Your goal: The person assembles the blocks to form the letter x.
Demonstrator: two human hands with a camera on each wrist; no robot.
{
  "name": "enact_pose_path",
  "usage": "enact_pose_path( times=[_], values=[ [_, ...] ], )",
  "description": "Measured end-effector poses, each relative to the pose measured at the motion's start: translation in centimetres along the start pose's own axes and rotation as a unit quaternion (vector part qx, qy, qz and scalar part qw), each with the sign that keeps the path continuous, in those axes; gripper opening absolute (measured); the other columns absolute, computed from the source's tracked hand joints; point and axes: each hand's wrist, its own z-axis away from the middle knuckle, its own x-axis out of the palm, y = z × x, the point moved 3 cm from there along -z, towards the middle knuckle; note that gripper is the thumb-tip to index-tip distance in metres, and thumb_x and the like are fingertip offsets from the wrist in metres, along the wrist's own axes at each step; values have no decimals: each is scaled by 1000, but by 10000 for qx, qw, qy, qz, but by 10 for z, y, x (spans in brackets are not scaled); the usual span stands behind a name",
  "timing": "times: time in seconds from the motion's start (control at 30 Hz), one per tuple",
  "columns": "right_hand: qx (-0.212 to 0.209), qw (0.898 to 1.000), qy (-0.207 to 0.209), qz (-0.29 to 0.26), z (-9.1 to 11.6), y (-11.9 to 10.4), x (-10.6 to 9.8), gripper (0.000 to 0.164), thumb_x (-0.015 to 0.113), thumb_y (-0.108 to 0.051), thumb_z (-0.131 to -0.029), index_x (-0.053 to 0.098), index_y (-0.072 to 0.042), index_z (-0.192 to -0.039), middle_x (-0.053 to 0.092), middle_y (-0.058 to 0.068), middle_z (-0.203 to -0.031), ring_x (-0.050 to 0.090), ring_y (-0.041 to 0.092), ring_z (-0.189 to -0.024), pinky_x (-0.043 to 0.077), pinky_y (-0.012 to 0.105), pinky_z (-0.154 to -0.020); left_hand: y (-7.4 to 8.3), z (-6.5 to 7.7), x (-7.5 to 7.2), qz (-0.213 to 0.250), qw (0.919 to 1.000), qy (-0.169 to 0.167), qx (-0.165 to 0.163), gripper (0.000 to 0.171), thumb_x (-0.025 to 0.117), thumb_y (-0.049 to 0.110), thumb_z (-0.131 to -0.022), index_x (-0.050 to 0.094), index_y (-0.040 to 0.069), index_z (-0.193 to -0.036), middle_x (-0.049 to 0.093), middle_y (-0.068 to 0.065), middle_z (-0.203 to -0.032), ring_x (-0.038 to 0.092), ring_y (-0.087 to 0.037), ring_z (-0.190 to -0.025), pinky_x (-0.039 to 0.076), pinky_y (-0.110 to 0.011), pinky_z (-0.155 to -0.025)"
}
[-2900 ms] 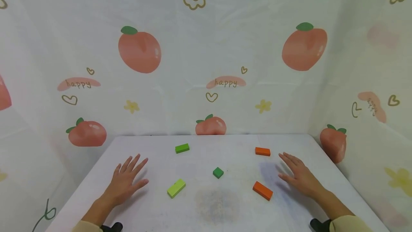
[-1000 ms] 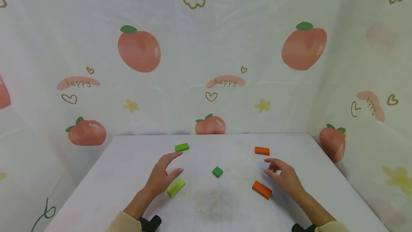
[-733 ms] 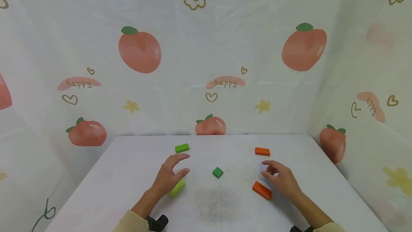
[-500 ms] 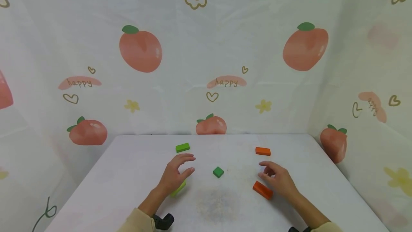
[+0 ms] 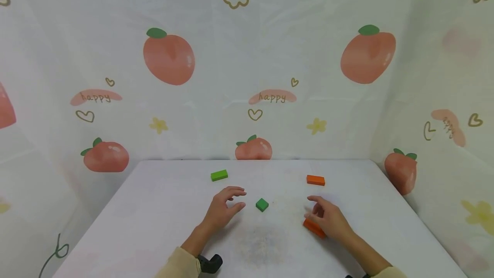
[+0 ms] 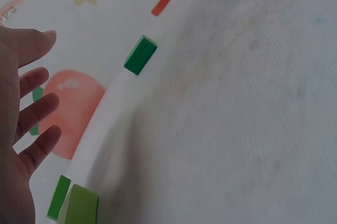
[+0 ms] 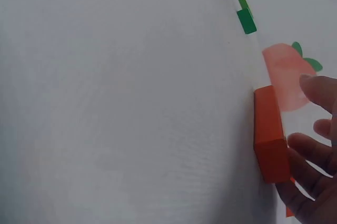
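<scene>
My left hand [image 5: 224,211] is held over the table with thumb and fingers apart and nothing between them. Just to its right lies a small dark green block [image 5: 262,205]. A lime green block [image 6: 81,205] shows low in the left wrist view; the left hand hides it in the head view. My right hand [image 5: 329,219], fingers loosely bent around nothing, overlaps the near orange block [image 5: 314,228] in the head view. The right wrist view puts that orange block [image 7: 269,134] right beside the fingers, standing on the white surface.
Farther back on the white table [image 5: 170,218] lie a bright green block [image 5: 219,175] on the left and another orange block [image 5: 315,180] on the right. A white curtain [image 5: 247,55] printed with fruit rises behind the table's back edge and along its sides.
Both hands have come inward from the table's sides. The left has moved right, over the lime block and toward the dark green one; the right has moved left over the near orange block. Blocks stay put.
</scene>
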Motion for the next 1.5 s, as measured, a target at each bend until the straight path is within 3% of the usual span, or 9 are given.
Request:
enact_pose_path(
  times=[0.2,0.5,0.7,0.87,1.3,1.5],
  values=[
    [133,9993,-330,117,2,2,4,54,82,-21,-79,59,-8,-126,54,-5,-82,50,13,-74,44,25,-66,0,-3,13,197,9994,-264,-68,29,73,6,-86,69,9,-115,65,-5,-118,60,-19,-103,52,-39,-80],
    [373,9969,-636,261,9,-1,4,52,85,-18,-74,58,-7,-117,52,-2,-80,48,14,-72,42,26,-62,3,-7,32,240,9918,-1008,-743,31,70,16,-91,65,14,-121,59,4,-125,58,-19,-104,50,-33,-83],
    [478,9957,-702,366,12,-2,3,52,87,-17,-72,59,-8,-115,53,-2,-83,48,14,-76,44,27,-66,-2,-8,40,60,9913,-1009,-839,26,70,19,-91,68,17,-116,61,6,-120,59,-17,-104,49,-35,-85],
    [470,9953,-694,483,15,-5,1,49,87,-14,-71,60,-9,-111,52,-2,-83,48,14,-77,45,28,-69,-1,-11,46,-155,9929,-987,-647,23,69,17,-91,70,14,-114,63,1,-120,61,-20,-100,49,-38,-86],
    [472,9913,-949,786,14,-11,-2,45,87,-10,-70,59,-10,-106,53,0,-84,50,15,-77,47,35,-74,-8,-9,54,-489,9938,-924,-386,24,71,20,-89,73,16,-113,66,2,-119,55,-16,-95,45,-31,-79],
    [393,9877,-1160,976,12,-17,-5,45,86,-7,-70,59,-9,-106,52,0,-83,49,16,-75,46,34,-72,-9,-8,57,-726,9928,-856,-425,25,72,21,-88,72,20,-113,68,7,-115,53,-12,-92,44,-31,-79]
  ],
)
